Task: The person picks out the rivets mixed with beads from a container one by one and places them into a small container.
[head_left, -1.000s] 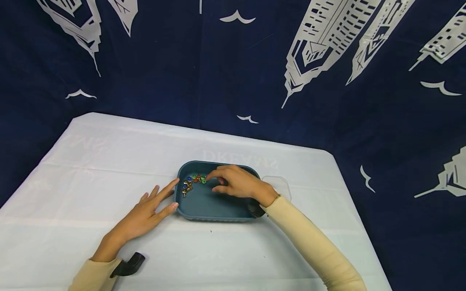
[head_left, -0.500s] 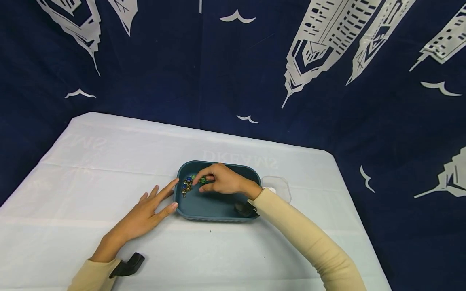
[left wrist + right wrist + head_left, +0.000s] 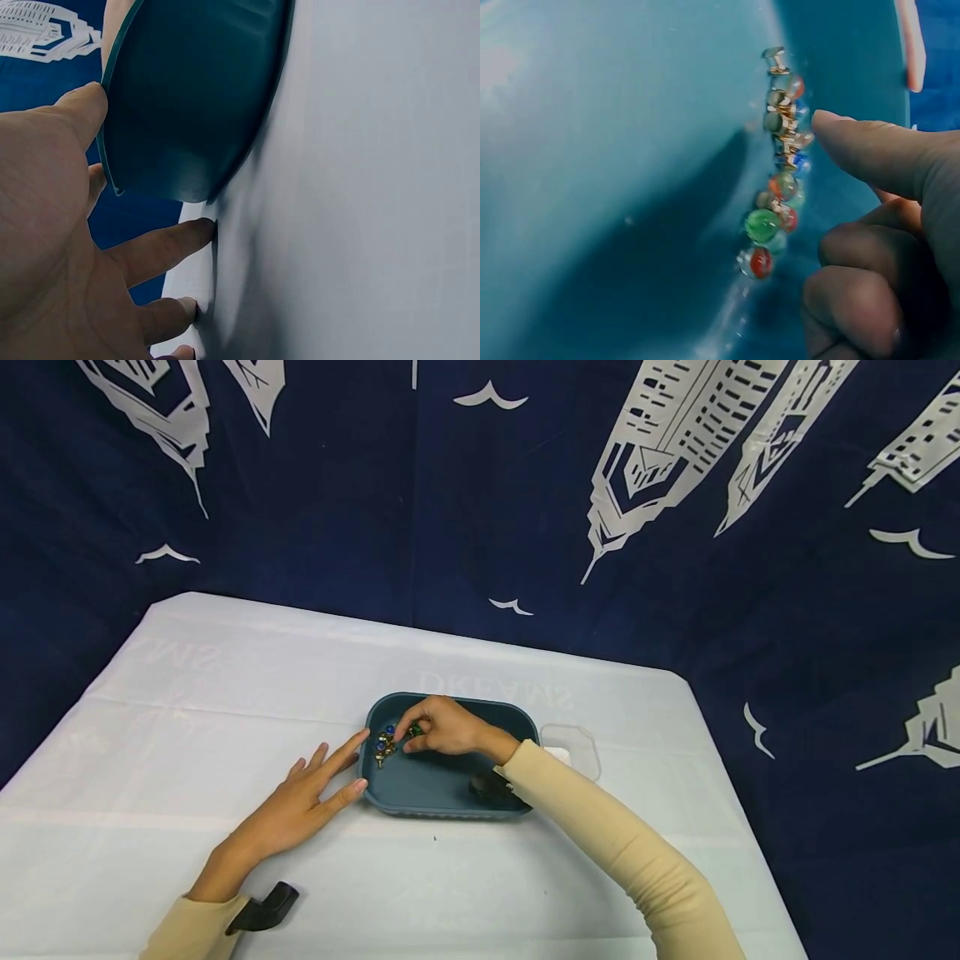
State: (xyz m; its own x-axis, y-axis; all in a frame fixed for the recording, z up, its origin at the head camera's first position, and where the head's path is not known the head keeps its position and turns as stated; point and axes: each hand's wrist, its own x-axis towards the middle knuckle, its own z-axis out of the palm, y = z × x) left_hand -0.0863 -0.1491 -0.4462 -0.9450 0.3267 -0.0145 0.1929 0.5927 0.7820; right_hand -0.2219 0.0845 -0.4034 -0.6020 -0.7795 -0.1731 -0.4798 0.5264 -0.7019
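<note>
A shallow teal tray (image 3: pixel 442 789) holds several glass marbles, among them a green marble (image 3: pixel 763 225), and gold-coloured pins with flat heads (image 3: pixel 777 56). They lie in a curved row along its far left wall. My left hand (image 3: pixel 288 806) touches the tray's left rim with spread fingers; in the left wrist view its thumb (image 3: pixel 88 105) meets the rim. Over the row is my right hand (image 3: pixel 446 727), thumb and forefinger apart. In the right wrist view one fingertip (image 3: pixel 829 124) points at the pins while other fingers curl; nothing shows in its grasp.
A clear plastic container (image 3: pixel 581 743) with something white (image 3: pixel 557 753) by it stands right of the tray, partly behind the right forearm. White cloth (image 3: pixel 225 693) covers the table. A dark blue printed curtain (image 3: pixel 360 527) hangs behind.
My right hand has moved left across the tray, now over the row's corner and covering several marbles. My left hand keeps its place at the rim.
</note>
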